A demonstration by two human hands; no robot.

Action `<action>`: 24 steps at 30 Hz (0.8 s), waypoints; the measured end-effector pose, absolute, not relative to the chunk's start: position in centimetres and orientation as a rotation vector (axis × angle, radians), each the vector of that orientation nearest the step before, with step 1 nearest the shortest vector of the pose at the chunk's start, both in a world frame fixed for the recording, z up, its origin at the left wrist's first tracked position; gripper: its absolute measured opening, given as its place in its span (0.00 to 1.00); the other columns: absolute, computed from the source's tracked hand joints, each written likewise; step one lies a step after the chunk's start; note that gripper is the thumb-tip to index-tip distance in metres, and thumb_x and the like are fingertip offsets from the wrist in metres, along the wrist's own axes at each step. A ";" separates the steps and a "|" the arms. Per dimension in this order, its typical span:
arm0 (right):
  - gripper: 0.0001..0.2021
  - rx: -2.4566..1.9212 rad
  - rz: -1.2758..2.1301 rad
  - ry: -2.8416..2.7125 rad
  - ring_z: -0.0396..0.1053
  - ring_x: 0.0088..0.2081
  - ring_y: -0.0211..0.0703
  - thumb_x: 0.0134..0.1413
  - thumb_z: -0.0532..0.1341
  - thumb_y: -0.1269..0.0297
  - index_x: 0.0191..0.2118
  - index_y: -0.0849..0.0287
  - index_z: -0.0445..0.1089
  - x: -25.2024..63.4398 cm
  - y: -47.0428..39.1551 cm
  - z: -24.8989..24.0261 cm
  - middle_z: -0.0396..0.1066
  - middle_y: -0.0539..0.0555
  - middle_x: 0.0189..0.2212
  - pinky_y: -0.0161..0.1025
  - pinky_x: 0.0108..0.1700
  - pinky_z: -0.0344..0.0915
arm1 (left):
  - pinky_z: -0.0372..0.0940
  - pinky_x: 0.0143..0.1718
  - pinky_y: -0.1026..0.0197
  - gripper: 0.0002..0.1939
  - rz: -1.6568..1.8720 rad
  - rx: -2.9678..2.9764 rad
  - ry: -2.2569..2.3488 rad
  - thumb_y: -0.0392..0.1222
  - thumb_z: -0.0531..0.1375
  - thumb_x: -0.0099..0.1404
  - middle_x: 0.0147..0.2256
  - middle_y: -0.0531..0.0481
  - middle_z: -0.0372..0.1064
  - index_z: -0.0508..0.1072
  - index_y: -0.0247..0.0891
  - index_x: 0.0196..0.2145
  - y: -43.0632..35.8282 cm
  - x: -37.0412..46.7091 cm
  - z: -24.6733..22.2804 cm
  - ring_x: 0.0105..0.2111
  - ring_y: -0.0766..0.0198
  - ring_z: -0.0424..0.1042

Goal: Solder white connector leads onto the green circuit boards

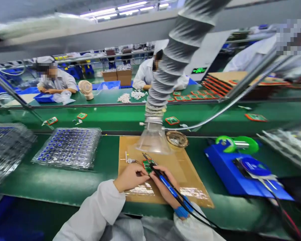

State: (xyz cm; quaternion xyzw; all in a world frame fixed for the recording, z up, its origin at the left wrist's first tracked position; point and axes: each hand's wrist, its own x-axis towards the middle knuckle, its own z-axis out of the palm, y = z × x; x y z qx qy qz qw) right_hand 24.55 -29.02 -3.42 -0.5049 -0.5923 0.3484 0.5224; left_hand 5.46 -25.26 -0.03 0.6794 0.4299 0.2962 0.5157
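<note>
At bottom centre of the frame, white sleeves [97,204] are flanking the work area, and a blue band [182,211] is circling the right wrist. Just above, the right hand [163,190] is clasping a blue-and-black hand tool [168,186], a soldering iron by its look, while the left hand [132,177] is pinching, fingertips together, at the near edge of a green board [147,165]. Both hands are sitting close together. The board is lying at frame centre on a cardboard sheet [188,167], a white connector [130,160] resting to its left. Whether the tip is touching the board, the view is not showing clearly. In this inspector's judgement, sound work is depending on a flat, steady board, a light pen-like grip, brief contact, and left fingertips lying well clear of the hot end. Directly above, a clear funnel [154,140] is hanging close, so working beneath its mouth should be helping with fumes. Farther up, a round dish [177,139] is standing behind the sheet, a clear tray [69,147] is lying at left, and a blue stand [228,170] is occupying the right. Beyond, loose boards [172,120] are lying along a green belt [120,117]; across it, a small fan [85,89] is standing near a seated co-worker [57,80] at upper left.
</note>
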 end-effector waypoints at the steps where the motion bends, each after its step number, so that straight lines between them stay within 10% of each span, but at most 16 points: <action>1: 0.13 -1.197 0.835 -1.415 0.79 0.36 0.45 0.59 0.67 0.55 0.47 0.52 0.73 24.5 -29.0 -3.2 0.79 0.52 0.35 0.40 0.41 0.77 | 0.64 0.33 0.65 0.08 0.705 1.619 1.050 0.41 0.65 0.60 0.28 0.47 0.77 0.81 0.34 0.28 -25.2 5.5 0.1 0.29 0.65 0.71; 24: 0.14 -1.300 0.819 -1.525 0.80 0.43 0.45 0.65 0.62 0.61 0.54 0.52 0.68 24.6 -28.4 -2.4 0.80 0.54 0.43 0.43 0.49 0.76 | 0.62 0.49 0.55 0.09 0.392 1.923 1.462 0.33 0.63 0.59 0.33 0.50 0.78 0.78 0.40 0.22 -20.6 6.1 2.7 0.43 0.56 0.71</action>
